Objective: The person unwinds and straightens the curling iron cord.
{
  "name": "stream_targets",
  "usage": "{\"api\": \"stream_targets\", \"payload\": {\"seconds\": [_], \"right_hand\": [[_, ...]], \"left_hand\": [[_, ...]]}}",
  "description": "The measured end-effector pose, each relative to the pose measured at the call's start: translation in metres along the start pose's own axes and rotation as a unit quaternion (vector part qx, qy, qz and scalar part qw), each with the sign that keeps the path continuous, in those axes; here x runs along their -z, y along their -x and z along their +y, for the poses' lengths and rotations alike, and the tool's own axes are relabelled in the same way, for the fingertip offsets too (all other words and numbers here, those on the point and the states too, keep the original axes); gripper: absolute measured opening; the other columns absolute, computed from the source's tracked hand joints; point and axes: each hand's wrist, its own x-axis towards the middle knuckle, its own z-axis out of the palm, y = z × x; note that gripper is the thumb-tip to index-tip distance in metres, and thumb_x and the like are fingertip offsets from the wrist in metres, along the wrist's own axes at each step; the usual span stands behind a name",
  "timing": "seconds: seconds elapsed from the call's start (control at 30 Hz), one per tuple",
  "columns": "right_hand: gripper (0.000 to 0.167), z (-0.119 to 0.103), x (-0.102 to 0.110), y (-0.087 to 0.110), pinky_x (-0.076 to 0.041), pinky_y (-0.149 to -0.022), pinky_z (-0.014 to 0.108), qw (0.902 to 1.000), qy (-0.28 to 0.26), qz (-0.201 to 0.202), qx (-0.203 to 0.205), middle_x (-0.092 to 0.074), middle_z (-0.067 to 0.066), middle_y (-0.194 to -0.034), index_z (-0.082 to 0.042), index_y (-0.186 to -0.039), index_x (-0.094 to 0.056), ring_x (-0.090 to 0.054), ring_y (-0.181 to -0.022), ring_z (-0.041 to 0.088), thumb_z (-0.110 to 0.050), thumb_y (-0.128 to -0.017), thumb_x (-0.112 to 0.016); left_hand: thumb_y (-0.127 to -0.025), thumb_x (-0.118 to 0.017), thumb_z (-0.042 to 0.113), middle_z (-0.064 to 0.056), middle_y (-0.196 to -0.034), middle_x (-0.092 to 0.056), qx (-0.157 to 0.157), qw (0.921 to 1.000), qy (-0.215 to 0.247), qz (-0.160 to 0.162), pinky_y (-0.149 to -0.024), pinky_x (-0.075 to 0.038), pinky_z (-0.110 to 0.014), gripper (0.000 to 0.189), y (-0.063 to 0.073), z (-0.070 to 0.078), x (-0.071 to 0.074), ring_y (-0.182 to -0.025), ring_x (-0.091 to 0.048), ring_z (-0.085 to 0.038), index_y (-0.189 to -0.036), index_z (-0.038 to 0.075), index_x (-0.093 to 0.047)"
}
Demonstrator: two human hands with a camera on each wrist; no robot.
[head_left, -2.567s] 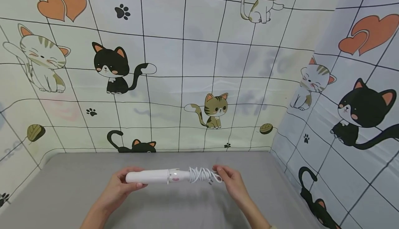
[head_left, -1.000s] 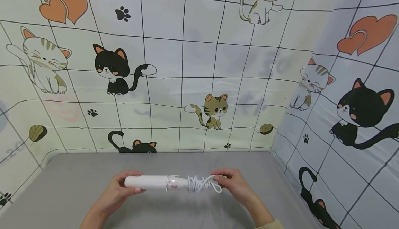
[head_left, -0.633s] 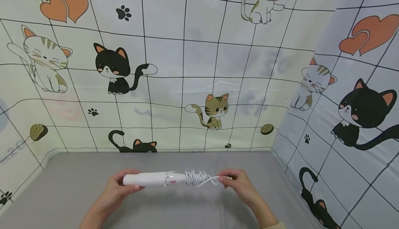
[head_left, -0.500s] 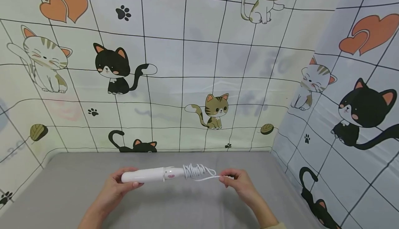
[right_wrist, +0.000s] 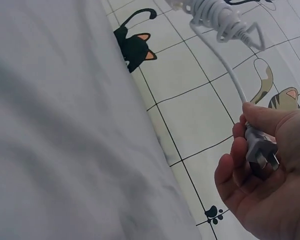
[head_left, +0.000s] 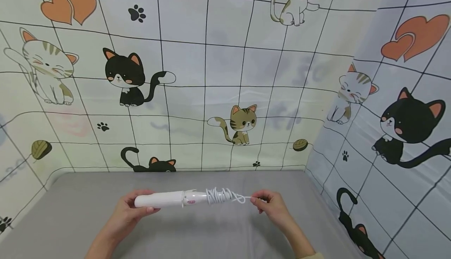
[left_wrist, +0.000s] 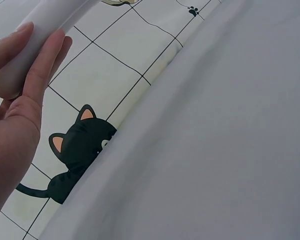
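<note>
A white wand-shaped electric appliance (head_left: 159, 200), its exact kind unclear, is held level above the grey surface. My left hand (head_left: 127, 211) grips its thick, rounded end between thumb and fingers. A pinkish mark shows on the narrower part beyond a raised ring. Around the far end a white power cord (head_left: 220, 196) is wound in several turns. My right hand (head_left: 275, 209) pinches the cord's free end, apart from the winding. In the right wrist view the two-pin plug (right_wrist: 261, 150) sits within the curled fingers, just below the thumb.
A grey cloth-covered table (head_left: 197, 239) lies beneath both hands. Behind it and along the right side hangs a white sheet (head_left: 186, 110) with black grid lines, printed cats, hearts and paw marks.
My right hand has moved right, drawing the plug end away from the wound cord. The left hand and appliance have shifted slightly left. A short straight stretch of cord now shows between winding and fingers.
</note>
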Motion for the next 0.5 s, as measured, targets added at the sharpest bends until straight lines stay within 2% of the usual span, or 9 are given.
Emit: {"api": "stream_targets", "payload": {"seconds": [0.17,0.27,0.37,0.43,0.5], "right_hand": [[0.014,0.0,-0.002,-0.001,-0.045,-0.05,0.02,0.9986,0.025,0.047,0.002,-0.059,0.003,-0.072,0.001,-0.097,-0.074,-0.056,-0.062,0.016,-0.012,-0.092,-0.077],[0.014,0.001,0.002,-0.002,-0.044,-0.049,0.021,0.9955,0.031,0.09,-0.006,-0.059,0.003,-0.072,0.0,-0.1,-0.073,-0.056,-0.061,0.016,-0.013,-0.095,-0.075],[0.013,0.001,0.01,0.0,-0.049,-0.053,0.023,0.9932,0.016,0.114,-0.014,-0.059,0.005,-0.073,0.0,-0.101,-0.071,-0.058,-0.063,0.018,-0.012,-0.097,-0.072],[0.014,0.002,0.015,0.001,-0.054,-0.057,0.026,0.9947,-0.005,0.101,-0.018,-0.06,0.008,-0.075,0.002,-0.101,-0.07,-0.059,-0.065,0.02,-0.01,-0.096,-0.073],[0.016,0.002,0.019,0.002,-0.058,-0.061,0.028,0.9973,-0.02,0.068,-0.017,-0.062,0.011,-0.078,0.004,-0.101,-0.069,-0.06,-0.068,0.02,-0.01,-0.096,-0.073]], "left_hand": [[-0.085,-0.061,-0.025,-0.003,-0.122,-0.065,0.002,0.9994,-0.017,-0.03,-0.096,-0.06,-0.048,0.048,0.002,-0.002,0.004,-0.107,-0.066,-0.018,-0.122,0.004,-0.071],[-0.084,-0.062,-0.024,-0.004,-0.123,-0.064,0.005,0.9994,-0.02,-0.027,-0.094,-0.06,-0.048,0.048,0.005,-0.001,0.006,-0.107,-0.066,-0.019,-0.121,0.006,-0.071],[-0.085,-0.062,-0.023,-0.005,-0.124,-0.062,0.01,0.9994,-0.027,-0.021,-0.094,-0.061,-0.047,0.047,0.008,0.0,0.01,-0.107,-0.066,-0.019,-0.123,0.004,-0.071],[-0.085,-0.062,-0.023,-0.005,-0.123,-0.062,0.011,0.9994,-0.031,-0.015,-0.094,-0.061,-0.047,0.046,0.01,0.001,0.012,-0.106,-0.066,-0.019,-0.123,0.002,-0.069],[-0.085,-0.062,-0.023,-0.004,-0.122,-0.064,0.01,0.9994,-0.032,-0.005,-0.094,-0.06,-0.047,0.045,0.011,0.001,0.014,-0.106,-0.066,-0.019,-0.124,0.0,-0.069]]}}
